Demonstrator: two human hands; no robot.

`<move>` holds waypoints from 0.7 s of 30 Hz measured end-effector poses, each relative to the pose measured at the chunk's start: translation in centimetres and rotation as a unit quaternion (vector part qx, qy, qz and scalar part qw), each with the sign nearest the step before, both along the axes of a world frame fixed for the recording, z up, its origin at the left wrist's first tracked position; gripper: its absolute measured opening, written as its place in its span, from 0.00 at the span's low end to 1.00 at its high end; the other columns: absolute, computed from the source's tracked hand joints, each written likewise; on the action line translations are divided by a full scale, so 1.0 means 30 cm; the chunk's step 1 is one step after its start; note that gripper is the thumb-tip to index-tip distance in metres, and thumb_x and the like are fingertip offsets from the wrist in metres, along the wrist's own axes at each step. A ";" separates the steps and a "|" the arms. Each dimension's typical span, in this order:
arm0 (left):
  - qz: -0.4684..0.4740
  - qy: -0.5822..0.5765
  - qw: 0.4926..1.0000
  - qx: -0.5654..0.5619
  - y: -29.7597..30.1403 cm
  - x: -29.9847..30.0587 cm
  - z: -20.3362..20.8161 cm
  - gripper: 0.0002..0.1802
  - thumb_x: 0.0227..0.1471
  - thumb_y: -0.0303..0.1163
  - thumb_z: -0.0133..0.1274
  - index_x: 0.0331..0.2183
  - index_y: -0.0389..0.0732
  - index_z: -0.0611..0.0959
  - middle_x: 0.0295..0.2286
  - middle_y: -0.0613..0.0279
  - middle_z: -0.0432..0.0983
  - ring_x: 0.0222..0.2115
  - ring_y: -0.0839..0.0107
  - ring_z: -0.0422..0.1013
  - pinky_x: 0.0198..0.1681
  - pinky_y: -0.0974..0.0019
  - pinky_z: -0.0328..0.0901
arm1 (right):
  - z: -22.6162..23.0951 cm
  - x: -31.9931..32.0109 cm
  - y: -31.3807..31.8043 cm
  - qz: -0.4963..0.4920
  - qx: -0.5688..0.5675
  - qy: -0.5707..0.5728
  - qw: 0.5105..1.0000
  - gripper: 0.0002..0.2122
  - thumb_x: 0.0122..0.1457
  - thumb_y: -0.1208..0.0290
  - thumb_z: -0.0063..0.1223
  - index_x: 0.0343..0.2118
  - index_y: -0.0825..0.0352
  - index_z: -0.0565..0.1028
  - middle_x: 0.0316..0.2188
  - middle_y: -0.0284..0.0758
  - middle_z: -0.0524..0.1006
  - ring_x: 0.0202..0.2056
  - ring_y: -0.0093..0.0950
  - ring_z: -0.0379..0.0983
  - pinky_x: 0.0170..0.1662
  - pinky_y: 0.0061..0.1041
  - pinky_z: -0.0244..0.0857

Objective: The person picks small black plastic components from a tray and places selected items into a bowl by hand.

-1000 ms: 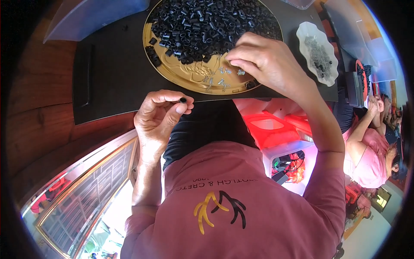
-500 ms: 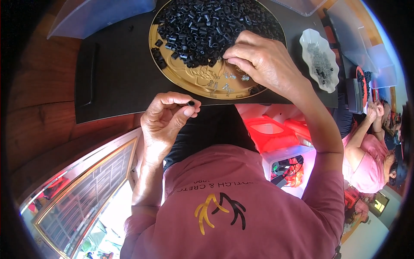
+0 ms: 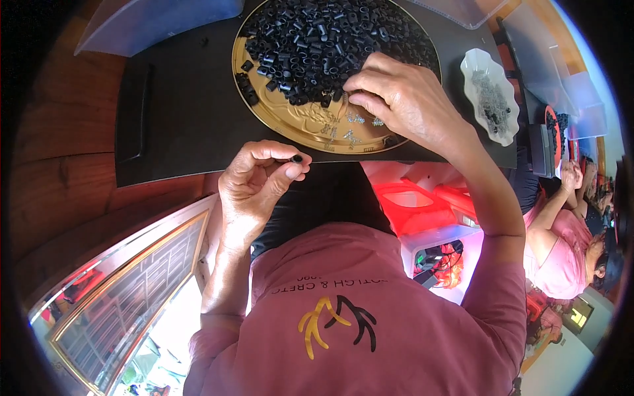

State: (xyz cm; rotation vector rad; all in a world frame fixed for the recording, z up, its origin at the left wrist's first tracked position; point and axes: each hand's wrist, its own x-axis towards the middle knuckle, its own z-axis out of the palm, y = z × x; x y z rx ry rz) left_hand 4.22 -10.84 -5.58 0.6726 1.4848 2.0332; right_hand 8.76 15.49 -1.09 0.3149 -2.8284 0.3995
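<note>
Between the thumb and fingers of my left hand (image 3: 254,181) is a small black tube piece (image 3: 296,159), held just off the near edge of the table. My right hand (image 3: 406,96) reaches over a round gold tray (image 3: 281,122), thumb and fingertips pinched beside the pile. Whatever those fingertips hold, if anything, is hidden or too small to make out. A big heap of black tube pieces (image 3: 310,49) covers the tray's far part. On its bare near part lie small clear or silvery bits (image 3: 352,135) in little clusters.
Right of the tray stands a white scalloped dish (image 3: 470,66) with more small clear bits. Translucent plastic bins (image 3: 155,26) sit at the dark tabletop's far side. Below the table edge are red plastic items (image 3: 409,201). A co-worker (image 3: 561,237) sits at the right.
The view has shifted slightly. The black tube piece in my left fingers is turned a little. My right hand stays pinched at the heap's near edge.
</note>
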 end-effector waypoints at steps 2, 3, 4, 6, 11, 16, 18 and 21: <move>-0.005 0.009 1.000 -0.003 -0.001 -0.002 -0.002 0.12 0.52 0.16 0.55 0.40 0.32 0.76 0.36 0.54 0.77 0.39 0.69 0.76 0.41 0.70 0.73 | 0.000 -0.002 -0.010 0.000 0.003 -0.004 1.000 0.06 0.54 0.66 0.57 0.30 0.62 0.79 0.28 0.33 0.74 0.30 0.33 0.75 0.32 0.31 0.70; -0.005 0.009 1.000 -0.003 -0.001 -0.001 -0.001 0.12 0.52 0.16 0.55 0.40 0.32 0.76 0.36 0.54 0.77 0.39 0.69 0.76 0.41 0.70 0.73 | -0.002 -0.003 -0.015 -0.001 0.007 -0.008 1.000 0.06 0.54 0.66 0.57 0.30 0.62 0.79 0.28 0.33 0.74 0.30 0.33 0.75 0.32 0.31 0.70; -0.006 0.010 1.000 -0.005 0.000 -0.002 0.001 0.12 0.52 0.16 0.55 0.40 0.32 0.76 0.35 0.54 0.77 0.39 0.69 0.76 0.41 0.70 0.73 | -0.005 -0.004 -0.019 -0.001 0.007 -0.007 1.000 0.06 0.54 0.66 0.57 0.30 0.62 0.79 0.28 0.33 0.74 0.30 0.33 0.75 0.32 0.31 0.70; -0.007 0.012 1.000 -0.007 0.001 -0.002 0.003 0.12 0.52 0.16 0.55 0.40 0.32 0.76 0.35 0.54 0.77 0.39 0.69 0.76 0.41 0.70 0.73 | -0.013 -0.004 -0.025 -0.003 0.007 -0.011 1.000 0.06 0.54 0.66 0.56 0.30 0.62 0.79 0.28 0.33 0.74 0.30 0.33 0.76 0.32 0.32 0.70; -0.005 0.012 1.000 -0.006 0.004 0.001 0.006 0.12 0.52 0.16 0.55 0.40 0.32 0.76 0.35 0.53 0.77 0.38 0.70 0.76 0.41 0.71 0.72 | -0.006 0.005 -0.017 0.007 0.033 -0.024 0.999 0.05 0.51 0.72 0.57 0.31 0.64 0.79 0.29 0.33 0.74 0.30 0.34 0.75 0.32 0.31 0.70; -0.018 0.002 1.000 0.013 0.019 0.000 0.017 0.12 0.52 0.16 0.55 0.41 0.32 0.76 0.36 0.54 0.77 0.38 0.70 0.75 0.42 0.71 0.72 | 0.006 0.007 -0.016 0.027 0.061 -0.033 0.997 0.06 0.46 0.73 0.56 0.29 0.66 0.77 0.27 0.35 0.73 0.31 0.33 0.76 0.33 0.31 0.71; -0.021 0.000 1.000 0.019 0.030 0.001 0.024 0.12 0.52 0.16 0.55 0.41 0.32 0.76 0.36 0.54 0.77 0.38 0.70 0.75 0.42 0.71 0.72 | 0.010 0.003 -0.012 0.029 0.083 -0.044 0.995 0.05 0.47 0.73 0.56 0.28 0.67 0.76 0.27 0.36 0.73 0.31 0.34 0.75 0.32 0.32 0.71; -0.026 0.005 0.999 0.020 0.048 0.004 0.033 0.12 0.52 0.16 0.55 0.41 0.32 0.76 0.35 0.54 0.78 0.38 0.71 0.75 0.42 0.70 0.71 | 0.003 -0.001 0.004 0.045 0.087 -0.037 0.994 0.05 0.48 0.73 0.55 0.27 0.66 0.75 0.26 0.36 0.73 0.32 0.34 0.75 0.32 0.32 0.71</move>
